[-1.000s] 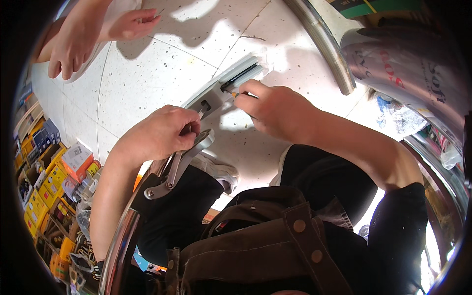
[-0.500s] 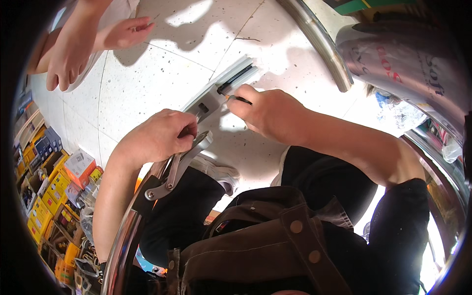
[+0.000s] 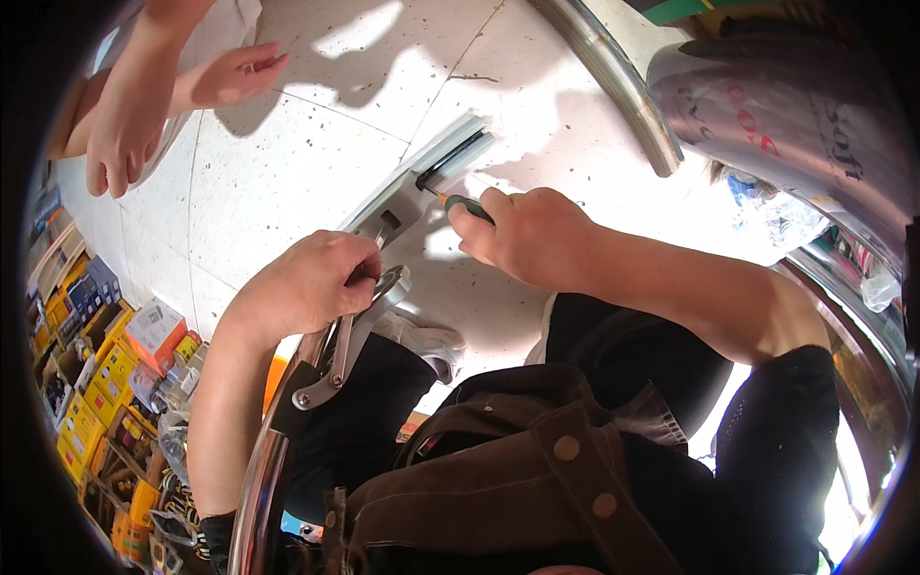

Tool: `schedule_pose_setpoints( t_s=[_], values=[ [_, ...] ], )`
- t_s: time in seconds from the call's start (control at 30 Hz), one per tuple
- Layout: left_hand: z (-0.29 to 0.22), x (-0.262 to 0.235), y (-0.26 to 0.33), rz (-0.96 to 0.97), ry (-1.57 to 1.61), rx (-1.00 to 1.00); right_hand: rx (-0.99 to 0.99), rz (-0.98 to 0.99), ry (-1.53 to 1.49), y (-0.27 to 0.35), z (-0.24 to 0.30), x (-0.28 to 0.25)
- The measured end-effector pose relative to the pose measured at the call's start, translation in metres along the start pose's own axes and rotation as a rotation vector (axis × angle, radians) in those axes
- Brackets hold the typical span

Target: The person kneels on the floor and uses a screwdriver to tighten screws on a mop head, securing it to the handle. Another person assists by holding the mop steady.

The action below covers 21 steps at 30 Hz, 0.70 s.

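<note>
My right hand (image 3: pixel 537 235) is closed around the dark green handle of a screwdriver (image 3: pixel 470 208). The screwdriver's tip meets a long grey metal bar (image 3: pixel 443 146), next to a black slot running along it. At the near end of this bar, my left hand (image 3: pixel 307 283) has its fingers curled inward and pinched on it; the fingertips are partly hidden. Just beneath that hand, a riveted metal lever (image 3: pixel 343 359) joins a shiny chrome tube (image 3: pixel 259 489), which runs down past my left forearm.
Another person's hands (image 3: pixel 225 77) are at upper left. Yellow boxes (image 3: pixel 103 383) and an orange-and-white box (image 3: pixel 158 326) crowd the left side. A curved metal rail (image 3: pixel 623 86) and a large silvery-pink package (image 3: pixel 767 125) stand at upper right, above speckled floor tiles (image 3: pixel 287 163).
The bar and both my hands sit slightly lower and more to the left. More of the screwdriver's handle shows. My left hand and the lever have shifted a little; both grips continue.
</note>
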State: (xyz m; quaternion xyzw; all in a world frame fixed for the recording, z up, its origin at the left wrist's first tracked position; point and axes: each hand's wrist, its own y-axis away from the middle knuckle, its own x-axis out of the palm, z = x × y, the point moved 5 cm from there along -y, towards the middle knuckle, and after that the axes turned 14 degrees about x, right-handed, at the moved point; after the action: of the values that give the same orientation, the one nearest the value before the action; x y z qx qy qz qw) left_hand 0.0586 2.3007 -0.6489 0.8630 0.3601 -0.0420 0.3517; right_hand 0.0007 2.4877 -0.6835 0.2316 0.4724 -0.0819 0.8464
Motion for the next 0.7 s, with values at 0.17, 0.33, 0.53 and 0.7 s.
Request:
schedule_pose_setpoints(
  t_s=[0.17, 0.33, 0.53, 0.7],
  values=[
    [-0.001, 0.002, -0.004, 0.021, 0.023, -0.051, 0.137, 0.051, -0.170, 0.005, -0.008, 0.002],
    [-0.004, 0.000, -0.002, 0.036, 0.042, -0.045, 0.024, 0.142, -0.119, 0.010, -0.002, 0.006],
    [0.000, 0.000, 0.001, -0.023, 0.144, -0.122, 0.013, -0.115, -0.140, 0.010, -0.010, 0.011],
    [0.001, -0.001, -0.004, 0.060, 0.041, -0.070, -0.068, -0.257, -0.330, 0.006, -0.003, 0.002]
  ],
)
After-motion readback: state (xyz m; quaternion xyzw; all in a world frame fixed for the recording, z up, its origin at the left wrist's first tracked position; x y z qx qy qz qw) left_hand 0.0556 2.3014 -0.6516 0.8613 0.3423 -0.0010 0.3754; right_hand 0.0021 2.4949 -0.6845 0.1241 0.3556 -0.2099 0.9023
